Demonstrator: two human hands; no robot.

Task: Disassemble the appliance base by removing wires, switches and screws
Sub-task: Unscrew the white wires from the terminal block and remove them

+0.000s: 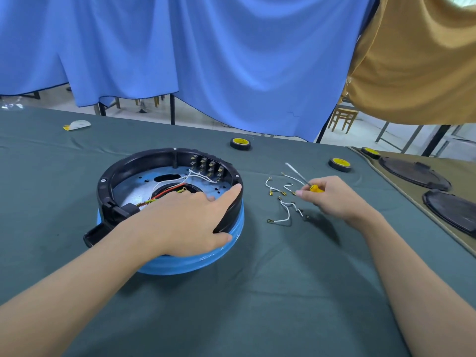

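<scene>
Base (123,167) sits on the green tabletop (257,292), a bit left of the middle of my view. It is round, with a black rim on top and a blue side below, and I can look down into it. At its far side I see a row of switches (208,164) with small metal tabs. Thin white wires (199,176) run from them toward the middle. A red wire (170,190) and a yellow-green wire (152,200) lie by the dark hole in the middle.

The left hand (190,217) lies on the near right part of the rim. Its fingers are straight and hold nothing. The first finger points along the rim and the thumb presses on the blue side.

The right hand (332,197) is to the right of the base, apart from it. It pinches a small screwdriver (316,188) with a yellow handle. The metal shaft points up and to the left.

Beside that hand, loose wires (282,211) lie on the tabletop, white with small metal ends. I cannot count them well.

One tape roll (240,143) lies behind the base and another tape roll (340,164) lies behind the right hand. A third roll (371,152) sits on a tan mat (461,167) at the right, near two dark round plates (414,173). A blue curtain (206,47) hangs behind the tabletop.
</scene>
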